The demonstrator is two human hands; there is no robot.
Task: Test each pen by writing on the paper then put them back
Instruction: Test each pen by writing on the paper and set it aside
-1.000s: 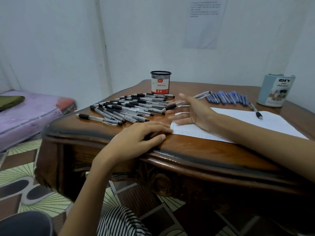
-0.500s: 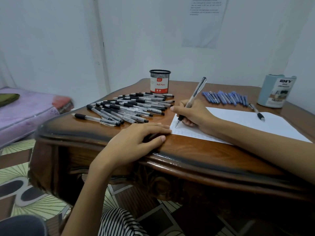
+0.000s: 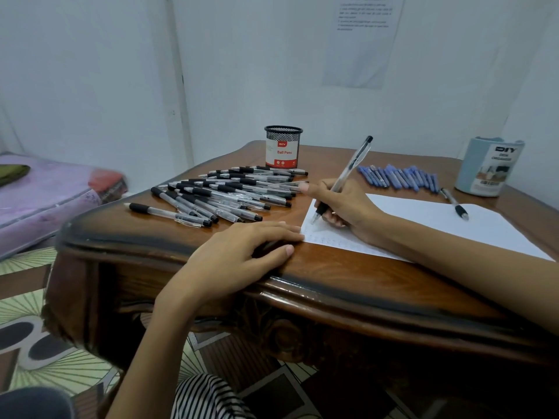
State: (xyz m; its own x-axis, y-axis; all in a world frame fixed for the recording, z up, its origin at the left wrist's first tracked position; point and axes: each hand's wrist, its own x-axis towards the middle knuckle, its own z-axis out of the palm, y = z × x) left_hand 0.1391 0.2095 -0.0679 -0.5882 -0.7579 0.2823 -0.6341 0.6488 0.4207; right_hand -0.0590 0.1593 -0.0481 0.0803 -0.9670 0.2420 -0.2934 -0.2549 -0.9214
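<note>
R hand point(image 3: 344, 204) grips pen point(image 3: 354, 164) w/ tip on paper point(image 3: 423, 220); L hand point(image 3: 242, 252) rests flat on table point(image 3: 332, 270).

Glossy reddish-brown carved wooden table point(image 3: 332, 267); white paper sheet point(image 3: 423, 216); clear plastic pens with black grips point(image 3: 223, 195); blue pens point(image 3: 399, 178); black mesh cup point(image 3: 283, 137) (red-and-white label); black-and-white striped fabric point(image 3: 205, 397).

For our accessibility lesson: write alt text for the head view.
A right hand grips a clear black-gripped ballpoint pen, tip on white paper on a brown wooden table; the left hand rests on the table. Similar pens lie nearby.
</note>
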